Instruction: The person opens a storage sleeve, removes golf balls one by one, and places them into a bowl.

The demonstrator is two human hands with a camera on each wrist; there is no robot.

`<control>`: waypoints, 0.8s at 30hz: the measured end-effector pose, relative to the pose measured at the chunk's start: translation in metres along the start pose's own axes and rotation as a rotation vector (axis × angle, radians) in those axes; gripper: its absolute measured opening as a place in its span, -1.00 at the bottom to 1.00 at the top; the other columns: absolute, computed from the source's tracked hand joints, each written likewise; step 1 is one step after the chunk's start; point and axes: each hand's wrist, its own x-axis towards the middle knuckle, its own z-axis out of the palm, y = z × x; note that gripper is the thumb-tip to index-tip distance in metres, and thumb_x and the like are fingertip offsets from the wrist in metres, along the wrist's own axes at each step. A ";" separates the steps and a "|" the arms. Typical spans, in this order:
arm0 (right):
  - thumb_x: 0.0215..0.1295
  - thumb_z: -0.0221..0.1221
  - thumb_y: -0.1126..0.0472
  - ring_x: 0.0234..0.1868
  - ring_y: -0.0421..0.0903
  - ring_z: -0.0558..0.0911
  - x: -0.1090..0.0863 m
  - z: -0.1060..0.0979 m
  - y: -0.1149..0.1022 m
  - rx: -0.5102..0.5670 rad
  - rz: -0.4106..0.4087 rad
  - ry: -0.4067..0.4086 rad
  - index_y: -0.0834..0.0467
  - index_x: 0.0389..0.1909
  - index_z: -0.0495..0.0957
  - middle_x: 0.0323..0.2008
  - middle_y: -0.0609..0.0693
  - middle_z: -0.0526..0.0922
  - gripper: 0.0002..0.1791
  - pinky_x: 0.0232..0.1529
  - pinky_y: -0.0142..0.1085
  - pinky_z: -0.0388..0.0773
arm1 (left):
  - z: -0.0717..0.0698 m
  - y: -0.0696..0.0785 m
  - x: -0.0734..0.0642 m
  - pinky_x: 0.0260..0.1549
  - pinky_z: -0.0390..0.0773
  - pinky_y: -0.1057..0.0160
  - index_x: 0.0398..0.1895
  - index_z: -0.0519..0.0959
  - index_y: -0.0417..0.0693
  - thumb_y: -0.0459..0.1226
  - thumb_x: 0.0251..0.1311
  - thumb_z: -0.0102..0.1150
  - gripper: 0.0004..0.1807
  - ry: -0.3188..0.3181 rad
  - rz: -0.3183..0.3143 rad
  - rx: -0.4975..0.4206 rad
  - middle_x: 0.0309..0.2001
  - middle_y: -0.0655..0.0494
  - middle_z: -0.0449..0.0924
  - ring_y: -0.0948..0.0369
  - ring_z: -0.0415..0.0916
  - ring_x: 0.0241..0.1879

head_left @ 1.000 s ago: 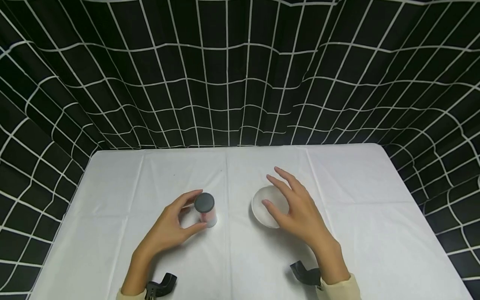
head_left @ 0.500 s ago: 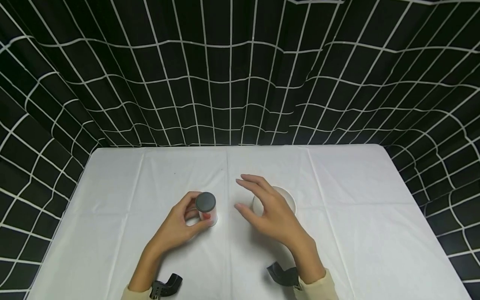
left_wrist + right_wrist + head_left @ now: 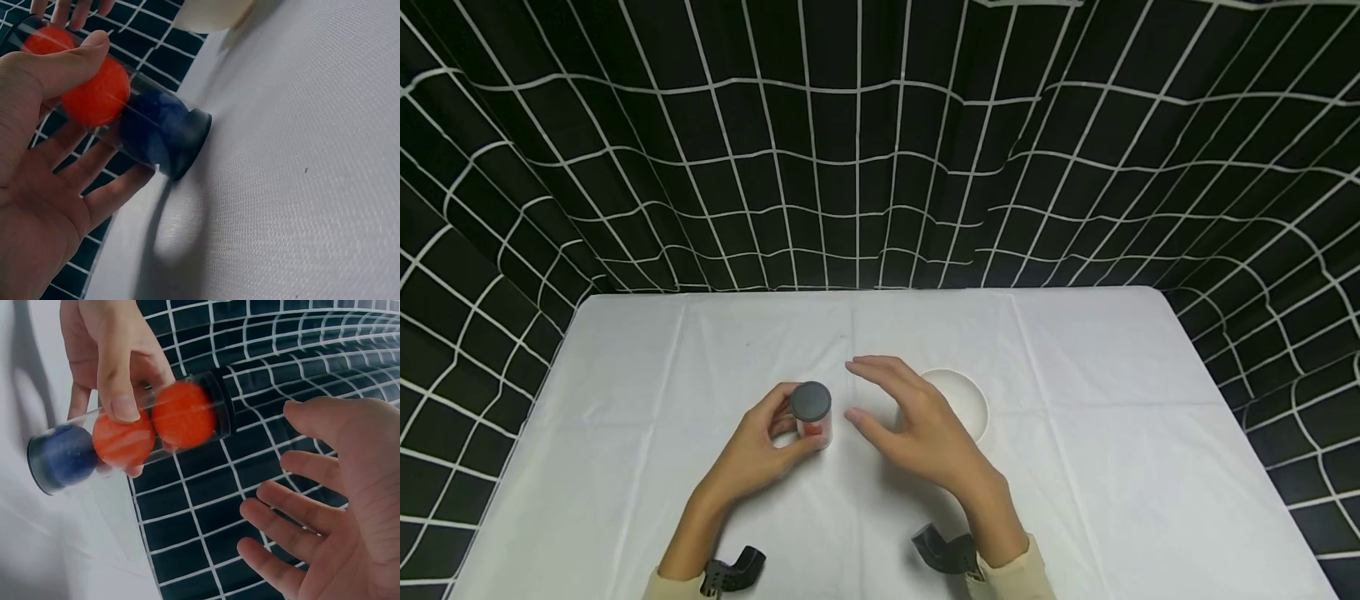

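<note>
My left hand [image 3: 747, 460] grips a clear ball tube [image 3: 811, 402] left of the table's middle, thumb on the near side and fingers behind. The tube stands upright, its dark lid facing up. Through its wall in the right wrist view show two orange balls [image 3: 184, 414], stacked above a dark blue ball [image 3: 70, 454] at the bottom end. My right hand [image 3: 925, 432] hovers to the right of the tube, thumb and fingers spread apart, holding nothing. Its fingertips point at the tube with a gap between. Behind that hand is a white bowl [image 3: 972, 406], partly hidden by it.
A white cloth [image 3: 1112, 467] with fold creases covers the table. Dark curtain with a white grid [image 3: 880, 167] hangs behind the far edge and along both sides. Black curved camera mounts [image 3: 735, 570] are strapped at the wrists.
My right hand has moved left from over the bowl toward the tube, uncovering more of the bowl. The left hand's thumb and fingers have closed in on the tube, which stays in place.
</note>
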 end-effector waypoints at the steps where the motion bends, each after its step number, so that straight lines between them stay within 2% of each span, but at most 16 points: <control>1: 0.41 0.37 0.10 0.43 -0.09 0.58 0.000 0.000 0.000 -0.004 -0.003 0.003 0.03 0.39 0.56 0.34 -0.08 0.61 -0.45 0.47 -0.09 0.51 | 0.001 0.000 0.000 0.22 0.69 0.22 0.30 0.51 0.15 -0.24 0.16 0.59 -0.35 0.000 0.005 0.010 0.07 0.11 0.72 0.28 0.70 0.07; 4: 0.40 0.39 0.09 0.42 -0.10 0.59 -0.002 0.001 0.000 -0.008 -0.010 0.007 0.03 0.38 0.57 0.33 -0.10 0.62 -0.44 0.46 -0.10 0.52 | 0.003 0.000 0.000 0.26 0.67 0.19 0.30 0.54 0.19 -0.24 0.17 0.58 -0.37 0.014 0.032 0.062 0.04 0.17 0.74 0.27 0.70 0.11; 10: 0.39 0.41 0.04 0.44 -0.12 0.57 -0.003 0.003 -0.001 -0.007 -0.033 -0.010 -0.01 0.43 0.52 0.36 -0.11 0.60 -0.38 0.48 -0.11 0.52 | 0.002 0.007 -0.002 0.31 0.63 0.07 0.31 0.57 0.26 -0.29 0.14 0.60 -0.34 0.044 0.084 0.193 0.17 0.28 0.72 0.24 0.66 0.20; 13: 0.36 0.43 0.04 0.42 -0.11 0.58 -0.002 0.004 -0.001 -0.007 -0.046 -0.009 0.00 0.44 0.51 0.35 -0.10 0.59 -0.36 0.47 -0.10 0.52 | 0.000 0.012 -0.002 0.28 0.63 0.02 0.33 0.58 0.30 -0.19 0.14 0.61 -0.34 0.043 0.098 0.272 0.17 0.32 0.70 0.27 0.63 0.20; 19: 0.36 0.44 0.06 0.25 -0.13 0.68 -0.001 0.007 -0.001 0.009 -0.058 -0.012 0.07 0.32 0.61 0.21 -0.09 0.64 -0.46 0.25 -0.22 0.68 | -0.007 0.025 -0.006 0.11 0.65 0.12 0.31 0.61 0.36 -0.06 0.13 0.61 -0.37 0.052 0.086 0.403 0.06 0.38 0.68 0.36 0.61 0.03; 24: 0.35 0.45 0.11 0.09 -0.07 0.73 -0.001 0.008 0.000 0.041 -0.062 -0.013 0.13 0.22 0.68 0.07 -0.06 0.69 -0.54 0.16 -0.27 0.70 | -0.012 0.034 -0.010 0.13 0.67 0.09 0.32 0.62 0.32 -0.06 0.12 0.62 -0.35 0.059 0.092 0.476 0.09 0.35 0.67 0.32 0.64 0.07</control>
